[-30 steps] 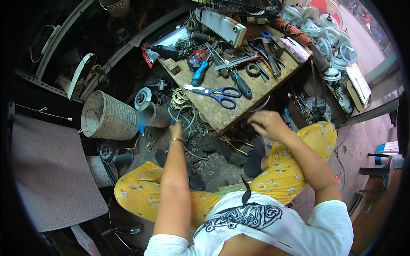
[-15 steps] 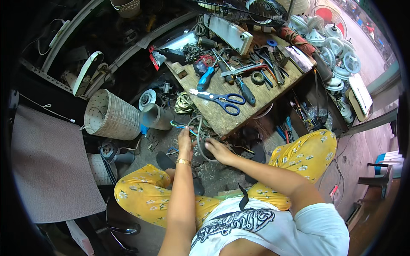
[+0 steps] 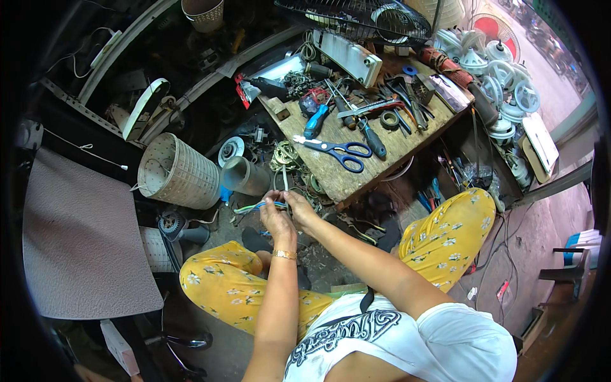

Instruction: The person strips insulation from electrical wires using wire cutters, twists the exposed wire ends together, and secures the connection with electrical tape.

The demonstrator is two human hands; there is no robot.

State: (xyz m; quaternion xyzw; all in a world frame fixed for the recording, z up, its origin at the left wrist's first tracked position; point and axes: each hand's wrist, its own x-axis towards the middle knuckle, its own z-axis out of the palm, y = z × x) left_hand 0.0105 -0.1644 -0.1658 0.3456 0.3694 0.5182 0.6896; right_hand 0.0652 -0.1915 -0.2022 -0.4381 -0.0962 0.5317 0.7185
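Note:
Both of my hands are close together, low in front of the workbench's near corner. My left hand (image 3: 278, 221) is closed on a bundle of thin coloured wires (image 3: 250, 208), blue and green-yellow among them, whose loose ends stick out to the left. Pinched in the fingers of my right hand (image 3: 301, 210) is a grey cable (image 3: 285, 179), and a length of it points up past the fingertips. Whether the coloured wires come out of this cable is hidden by the fingers. On the bench nearby lie scissors (image 3: 337, 151) with dark blue handles.
The wooden bench (image 3: 331, 181) carries screwdrivers (image 3: 374, 140), a hacksaw (image 3: 372, 108), a tape roll (image 3: 389, 119) and pliers. Left stand a perforated white basket (image 3: 184, 175) and a grey container (image 3: 245, 177). A grey padded board (image 3: 89, 235) is at far left. White fan parts (image 3: 503, 76) pile up at right.
My right hand has come left and up, now beside the left hand. The grey cable's loop no longer hangs between them; a length now points upward. The coloured wires have swung to point left.

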